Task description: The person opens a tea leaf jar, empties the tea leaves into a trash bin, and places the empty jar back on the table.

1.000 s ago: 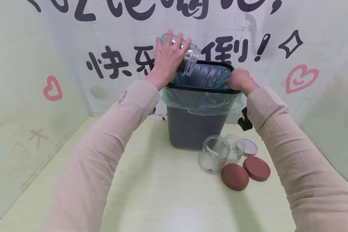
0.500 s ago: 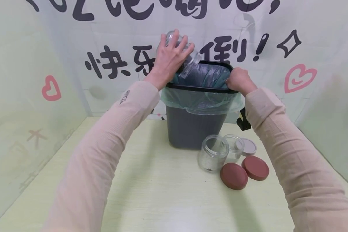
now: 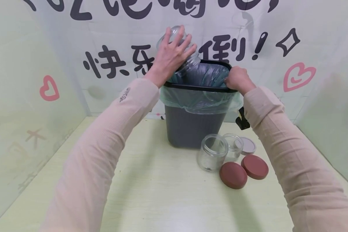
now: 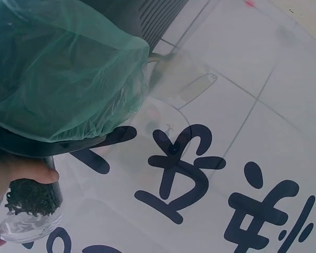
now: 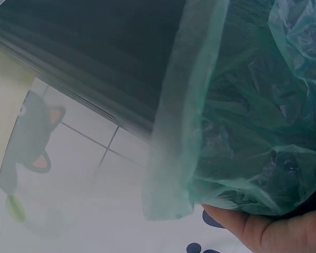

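Observation:
My left hand [image 3: 172, 53] grips a clear glass jar [image 3: 195, 61] tilted mouth-down over the left side of a dark grey trash can [image 3: 194, 129]. In the left wrist view, dark, leaf-like bits [image 4: 34, 197] sit inside the jar, and the thumb lies across its side. A green plastic bag [image 3: 197, 103] lines the can and folds over its black rim [image 3: 203, 88]. At the rim's right corner my right hand [image 3: 238, 79] holds the edge with curled fingers. The right wrist view has its thumb [image 5: 247, 226] against the bag; the other fingers are mostly hidden.
Right of the can's base stand a larger open glass jar [image 3: 213, 154] with a few dark specks and a smaller one [image 3: 233, 148]. Near them lie two reddish lids [image 3: 233, 175] and a pale lid [image 3: 248, 145]. A printed wall [image 3: 104, 93] rises behind.
The jar in my left hand has tipped further, its base rising and its mouth dipping toward the can. My right hand keeps its hold on the rim.

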